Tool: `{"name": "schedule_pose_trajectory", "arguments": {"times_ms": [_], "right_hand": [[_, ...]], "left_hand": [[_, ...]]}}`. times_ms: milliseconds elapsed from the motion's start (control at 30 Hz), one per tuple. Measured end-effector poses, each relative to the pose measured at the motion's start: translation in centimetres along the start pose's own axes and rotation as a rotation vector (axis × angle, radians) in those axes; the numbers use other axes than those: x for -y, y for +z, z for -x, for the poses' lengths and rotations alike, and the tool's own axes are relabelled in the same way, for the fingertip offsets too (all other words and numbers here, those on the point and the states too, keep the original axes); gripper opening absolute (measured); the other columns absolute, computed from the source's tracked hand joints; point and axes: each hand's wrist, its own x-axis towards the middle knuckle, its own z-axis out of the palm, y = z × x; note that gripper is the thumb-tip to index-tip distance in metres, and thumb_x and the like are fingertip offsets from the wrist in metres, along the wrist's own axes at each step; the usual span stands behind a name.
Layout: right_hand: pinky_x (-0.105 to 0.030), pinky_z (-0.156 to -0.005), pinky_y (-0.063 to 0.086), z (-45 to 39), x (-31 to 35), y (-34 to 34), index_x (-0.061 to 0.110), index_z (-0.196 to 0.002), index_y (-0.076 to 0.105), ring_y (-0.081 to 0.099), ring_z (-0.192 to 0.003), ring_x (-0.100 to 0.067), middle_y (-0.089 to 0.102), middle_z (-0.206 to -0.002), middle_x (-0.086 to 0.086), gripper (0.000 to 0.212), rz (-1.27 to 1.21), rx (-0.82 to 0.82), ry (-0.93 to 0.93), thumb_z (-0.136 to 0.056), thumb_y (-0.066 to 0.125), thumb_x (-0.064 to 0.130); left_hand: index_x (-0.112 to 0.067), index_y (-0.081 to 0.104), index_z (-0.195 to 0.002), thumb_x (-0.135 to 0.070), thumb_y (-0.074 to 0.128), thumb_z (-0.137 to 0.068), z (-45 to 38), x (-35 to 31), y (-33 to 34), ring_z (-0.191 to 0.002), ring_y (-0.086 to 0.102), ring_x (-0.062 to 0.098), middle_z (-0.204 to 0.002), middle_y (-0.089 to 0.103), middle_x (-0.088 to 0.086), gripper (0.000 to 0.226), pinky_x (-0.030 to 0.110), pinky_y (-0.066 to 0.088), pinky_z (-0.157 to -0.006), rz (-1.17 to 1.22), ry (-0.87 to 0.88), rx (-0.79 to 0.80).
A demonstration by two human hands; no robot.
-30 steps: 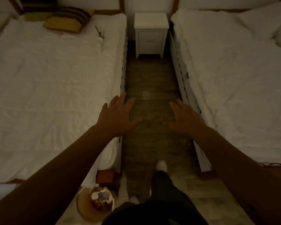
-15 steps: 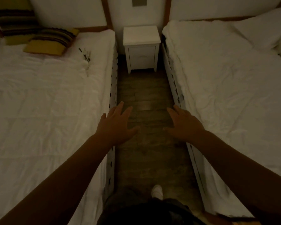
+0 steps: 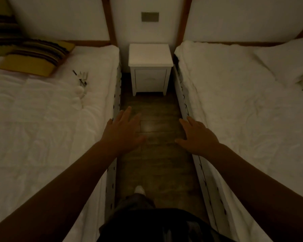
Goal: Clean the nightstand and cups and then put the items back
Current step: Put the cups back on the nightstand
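1. The white nightstand [image 3: 150, 67] stands at 12 o'clock at the far end of the aisle, against the wall between the two beds; its top is bare and it has one front panel, the detail too dim to read.
2. The left hand [image 3: 123, 131] is stretched forward, palm down, fingers spread wide — its grip holds nothing. It hangs over the wooden floor [image 3: 156, 163] just beside the edge of the left bed [image 3: 42, 128].
3. The right hand [image 3: 198, 135] is likewise held out flat with fingers splayed, its grip empty, just beside the rail of the right bed [image 3: 252, 119].
4. The nightstand lies well apart from both hands, straight ahead at 12 o'clock of the gap between them.
5. At 10 o'clock on the left bed lies a striped yellow pillow [image 3: 37, 56]; near it, towards the aisle, is a small cluster of dark and pale items [image 3: 81, 81] — too blurred to name.
6. A grey wall plate [image 3: 150, 16] sits above the nightstand.
7. At 6 o'clock a pale shoe [image 3: 139, 190] shows on the floor below dark trousers.
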Motion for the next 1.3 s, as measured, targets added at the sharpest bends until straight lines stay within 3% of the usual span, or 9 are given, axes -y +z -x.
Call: {"name": "schedule_pose_trajectory", "arguments": {"times_ms": [67, 267, 467, 767, 867, 933, 1133, 1300], "right_hand": [[-0.054, -0.112, 0.025, -3.6, 0.7, -1.6, 0.028, -0.151, 0.004, 0.012, -0.144, -0.032, 0.000, -0.160, -0.005, 0.089, -0.016, 0.013, 0.007, -0.085, 0.054, 0.060], [-0.052, -0.114, 0.020, -13.2, 2.5, -5.6, 0.028, -0.151, 0.002, 0.007, -0.145, -0.031, -0.002, -0.160, -0.005, 0.086, -0.044, 0.022, -0.004, -0.088, 0.052, 0.056], [-0.049, -0.115, 0.019, -22.5, 1.6, -7.8, 0.025, -0.152, 0.001, 0.007, -0.145, -0.031, -0.003, -0.160, -0.006, 0.087, -0.061, 0.054, -0.031, -0.089, 0.054, 0.053], [-0.053, -0.113, 0.024, -40.1, -1.3, -13.7, 0.028, -0.151, 0.006, 0.011, -0.144, -0.032, 0.000, -0.160, -0.003, 0.086, -0.005, 0.082, -0.101, -0.086, 0.055, 0.056], [-0.051, -0.111, 0.029, -45.1, -1.5, -16.3, 0.025, -0.151, 0.011, 0.019, -0.141, -0.031, 0.009, -0.159, -0.005, 0.085, 0.042, 0.094, -0.189, -0.086, 0.055, 0.057], [-0.049, -0.110, 0.031, -48.6, -0.5, -18.2, 0.024, -0.150, 0.014, 0.023, -0.140, -0.030, 0.015, -0.158, -0.006, 0.082, 0.072, 0.092, -0.265, -0.086, 0.054, 0.058], [-0.045, -0.115, 0.015, -57.0, 5.9, -20.0, 0.028, -0.151, 0.005, 0.010, -0.145, -0.027, 0.000, -0.161, 0.000, 0.084, 0.130, 0.165, -0.444, -0.088, 0.049, 0.061], [-0.046, -0.115, 0.018, -62.0, 14.2, -18.8, 0.028, -0.151, 0.003, 0.011, -0.145, -0.028, 0.000, -0.161, 0.000, 0.086, 0.199, 0.185, -0.628, -0.087, 0.050, 0.061]], "left_hand": [[-0.032, 0.004, -0.149, -0.084, 0.027, -0.073, -3.3, 1.6, -1.5, -0.146, 0.002, 0.031, -0.161, -0.003, 0.007, 0.095, 0.059, 0.016, -0.114, 0.007, 0.010, 0.018], [-0.032, 0.004, -0.149, -0.073, 0.042, -0.081, -12.5, 5.5, -4.9, -0.146, 0.001, 0.031, -0.161, -0.003, 0.007, 0.088, 0.059, 0.017, -0.113, 0.000, 0.024, 0.022], [-0.031, 0.004, -0.150, -0.074, 0.041, -0.082, -21.0, 8.0, -4.7, -0.147, 0.001, 0.031, -0.161, -0.005, 0.006, 0.089, 0.059, 0.017, -0.113, -0.014, -0.012, 0.065], [-0.036, 0.002, -0.148, -0.077, 0.041, -0.079, -37.2, 10.3, -6.1, -0.146, 0.005, 0.031, -0.161, -0.004, 0.005, 0.089, 0.059, 0.018, -0.113, 0.030, -0.151, 0.014], [-0.036, 0.002, -0.148, -0.076, 0.042, -0.079, -40.5, 11.0, -7.3, -0.146, 0.007, 0.029, -0.161, -0.001, 0.005, 0.089, 0.058, 0.020, -0.113, 0.081, -0.223, -0.025], [-0.033, 0.004, -0.150, -0.074, 0.042, -0.081, -41.8, 12.0, -8.2, -0.146, 0.007, 0.029, -0.161, 0.000, 0.005, 0.089, 0.056, 0.020, -0.114, 0.119, -0.294, -0.042], [-0.030, 0.009, -0.150, -0.073, 0.038, -0.082, -42.3, 17.9, -8.6, -0.146, 0.010, 0.030, -0.161, 0.002, 0.006, 0.085, 0.055, 0.023, -0.113, 0.115, -0.504, -0.102], [-0.031, 0.011, -0.149, -0.073, 0.038, -0.082, -41.8, 23.8, -7.8, -0.145, 0.012, 0.030, -0.160, 0.005, 0.008, 0.084, 0.056, 0.024, -0.112, 0.133, -0.698, -0.138]]}}
